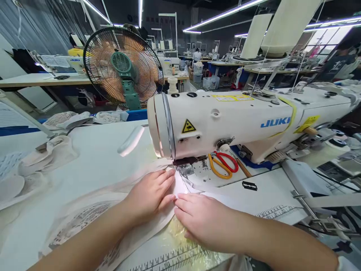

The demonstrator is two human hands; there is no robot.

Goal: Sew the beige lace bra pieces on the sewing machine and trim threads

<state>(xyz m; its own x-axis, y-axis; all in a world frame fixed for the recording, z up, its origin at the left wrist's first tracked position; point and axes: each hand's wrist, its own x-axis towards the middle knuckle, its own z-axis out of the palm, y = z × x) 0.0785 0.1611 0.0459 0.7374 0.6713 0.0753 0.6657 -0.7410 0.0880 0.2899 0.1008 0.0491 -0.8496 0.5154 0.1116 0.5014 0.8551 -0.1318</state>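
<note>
A pale pinkish-white fabric piece (132, 229) with a lace section lies on the sewing machine table, its upper end under the head of the white sewing machine (197, 120). My left hand (153, 192) rests on the fabric with its fingers stretched toward the needle area, close to the metal needle plate (187, 171). Just right of it, my right hand (200, 218) has its fingers closed at the fabric's right edge. The tips of both hands nearly meet. The needle itself is hard to make out.
Red-and-yellow thread snips (224, 165) lie on the machine bed, with a black razor blade (249, 185) to their right. A printed ruler (175, 259) runs along the front edge. More fabric pieces (42, 162) sit at left. A large fan (122, 67) stands behind the table.
</note>
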